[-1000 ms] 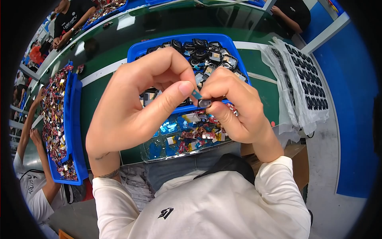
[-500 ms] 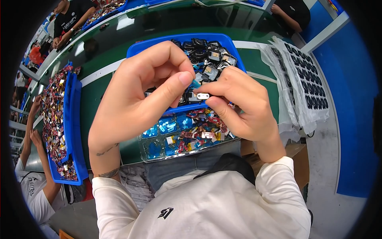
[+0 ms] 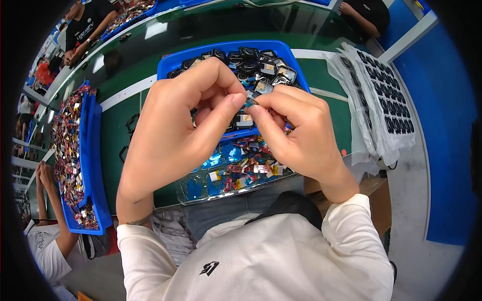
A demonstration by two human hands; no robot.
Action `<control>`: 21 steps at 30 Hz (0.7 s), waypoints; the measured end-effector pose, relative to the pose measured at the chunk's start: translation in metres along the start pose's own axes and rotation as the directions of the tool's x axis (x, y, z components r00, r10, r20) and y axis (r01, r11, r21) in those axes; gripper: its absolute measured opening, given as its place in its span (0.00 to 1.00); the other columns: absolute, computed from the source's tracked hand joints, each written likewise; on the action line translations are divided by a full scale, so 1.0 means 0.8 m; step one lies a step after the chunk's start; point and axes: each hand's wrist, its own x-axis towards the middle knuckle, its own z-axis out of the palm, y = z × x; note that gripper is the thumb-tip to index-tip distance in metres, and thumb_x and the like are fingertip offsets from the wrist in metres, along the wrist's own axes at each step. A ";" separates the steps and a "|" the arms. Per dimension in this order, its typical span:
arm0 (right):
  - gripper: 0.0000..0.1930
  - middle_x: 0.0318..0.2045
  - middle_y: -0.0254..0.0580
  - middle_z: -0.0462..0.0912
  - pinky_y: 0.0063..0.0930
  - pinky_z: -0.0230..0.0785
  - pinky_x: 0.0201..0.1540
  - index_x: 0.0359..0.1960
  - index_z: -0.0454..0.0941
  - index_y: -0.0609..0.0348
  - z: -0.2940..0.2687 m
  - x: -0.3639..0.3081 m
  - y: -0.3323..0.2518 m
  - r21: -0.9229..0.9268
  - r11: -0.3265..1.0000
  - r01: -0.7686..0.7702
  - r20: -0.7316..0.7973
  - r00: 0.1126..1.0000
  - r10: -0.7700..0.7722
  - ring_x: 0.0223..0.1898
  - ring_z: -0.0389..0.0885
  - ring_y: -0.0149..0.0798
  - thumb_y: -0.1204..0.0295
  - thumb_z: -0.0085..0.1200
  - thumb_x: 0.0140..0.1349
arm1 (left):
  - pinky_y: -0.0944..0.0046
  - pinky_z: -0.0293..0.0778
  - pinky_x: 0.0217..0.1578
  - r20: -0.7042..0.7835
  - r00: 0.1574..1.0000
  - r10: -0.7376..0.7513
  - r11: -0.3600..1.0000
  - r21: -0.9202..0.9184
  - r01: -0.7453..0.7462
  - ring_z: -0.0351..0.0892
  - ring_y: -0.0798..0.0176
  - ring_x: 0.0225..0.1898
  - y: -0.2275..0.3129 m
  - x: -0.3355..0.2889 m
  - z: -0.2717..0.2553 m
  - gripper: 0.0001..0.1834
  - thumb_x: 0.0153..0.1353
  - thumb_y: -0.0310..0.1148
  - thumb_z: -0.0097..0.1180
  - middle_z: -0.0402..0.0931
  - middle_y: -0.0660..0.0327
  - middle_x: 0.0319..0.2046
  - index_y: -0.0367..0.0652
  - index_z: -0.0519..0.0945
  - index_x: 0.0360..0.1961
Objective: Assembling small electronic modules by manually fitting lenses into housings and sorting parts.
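Observation:
My left hand [image 3: 173, 130] and my right hand [image 3: 304, 133] meet fingertip to fingertip above a blue bin [image 3: 228, 46]. Between them they pinch a small part with blue film [image 3: 249, 103]; the fingers hide most of it, so its kind cannot be told. Both hands are closed, thumb against index finger. Beneath them, the bin holds many black square-framed casings [image 3: 268, 67], some with a silvery back. Closer to me lies a clear plastic tray [image 3: 185, 196] with blue-filmed pockets, heaped with small red circuit boards [image 3: 261, 169] bearing white and yellow bits.
A long blue bin [image 3: 95, 165] full of small boards stands at the left, with a co-worker's hands [image 3: 44, 175] beyond it. White wrapped trays of black parts [image 3: 386, 95] are at the right. Two black frames [image 3: 123, 153] lie on the green table [image 3: 113, 120].
My right thumb and fingers have moved up and left, closer to my left fingertips. The white oval piece with two dots at my right fingertips is out of sight now.

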 end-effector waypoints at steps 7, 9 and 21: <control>0.03 0.18 0.41 0.73 0.34 0.64 0.22 0.23 0.77 0.63 0.011 -0.001 0.007 -0.094 0.995 0.038 -0.127 0.991 -0.050 0.20 0.73 0.42 0.78 0.58 0.49 | 0.77 0.59 0.22 -0.057 0.998 -0.014 0.986 0.162 0.023 0.64 0.80 0.21 -0.008 0.004 0.005 0.04 0.57 0.24 0.56 0.71 0.70 0.18 0.33 0.77 0.29; 0.03 0.18 0.40 0.73 0.34 0.64 0.22 0.23 0.77 0.63 0.011 -0.002 0.006 -0.125 0.990 0.057 -0.133 0.988 -0.074 0.20 0.73 0.42 0.78 0.58 0.49 | 0.77 0.59 0.21 -0.058 0.998 -0.011 0.984 0.177 0.021 0.64 0.80 0.21 -0.003 0.002 0.005 0.04 0.57 0.24 0.57 0.71 0.69 0.18 0.33 0.78 0.29; 0.08 0.22 0.41 0.80 0.24 0.67 0.23 0.33 0.81 0.65 0.002 0.003 0.012 0.153 0.975 -0.162 -0.020 0.986 0.167 0.22 0.78 0.32 0.74 0.60 0.53 | 0.76 0.59 0.22 0.061 0.997 0.036 0.991 0.129 -0.044 0.63 0.80 0.22 -0.008 0.005 -0.004 0.03 0.60 0.24 0.53 0.69 0.69 0.19 0.35 0.74 0.30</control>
